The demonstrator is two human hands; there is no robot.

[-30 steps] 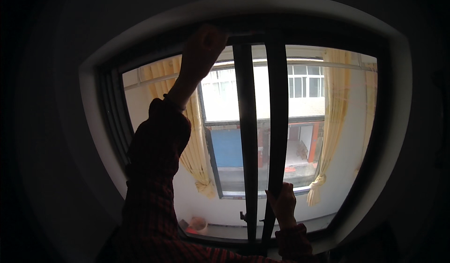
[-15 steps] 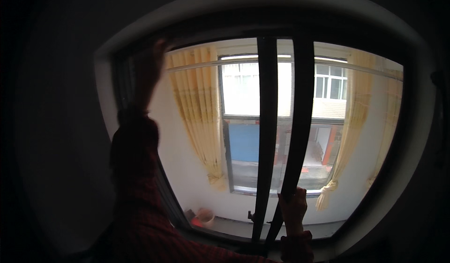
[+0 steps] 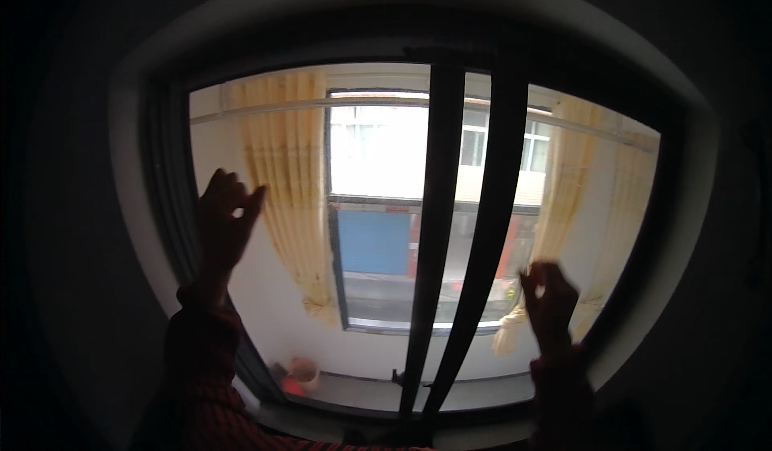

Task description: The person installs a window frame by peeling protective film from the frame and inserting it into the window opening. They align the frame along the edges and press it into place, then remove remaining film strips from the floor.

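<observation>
In front of a dark-framed sliding window, both my hands are raised as dark silhouettes. My left hand (image 3: 227, 227) hovers before the left pane, near the side frame (image 3: 167, 178), its fingers loosely curled and the thumb apart. Nothing shows in it. Lower and to the right, my right hand (image 3: 556, 300) is off the sash bars, loosely bent with a small gap between thumb and fingers; it looks empty. Two dark upright sash bars, the left one (image 3: 442, 186) and the right one (image 3: 496, 186), stand close together mid-window. A small latch (image 3: 397, 377) sits low beside the left bar.
Beyond the glass hang yellow curtains (image 3: 277, 186) and a pale horizontal rod (image 3: 378, 103). Another window opening behind shows a building with a blue shutter (image 3: 372, 243). A round bin (image 3: 304, 373) and a red thing (image 3: 291, 387) lie low at left. Pale wall surrounds the window.
My left hand has come down from the frame's upper left. My right hand has let go of the right sash bar and moved up and right. The view has shifted, moving the window leftward.
</observation>
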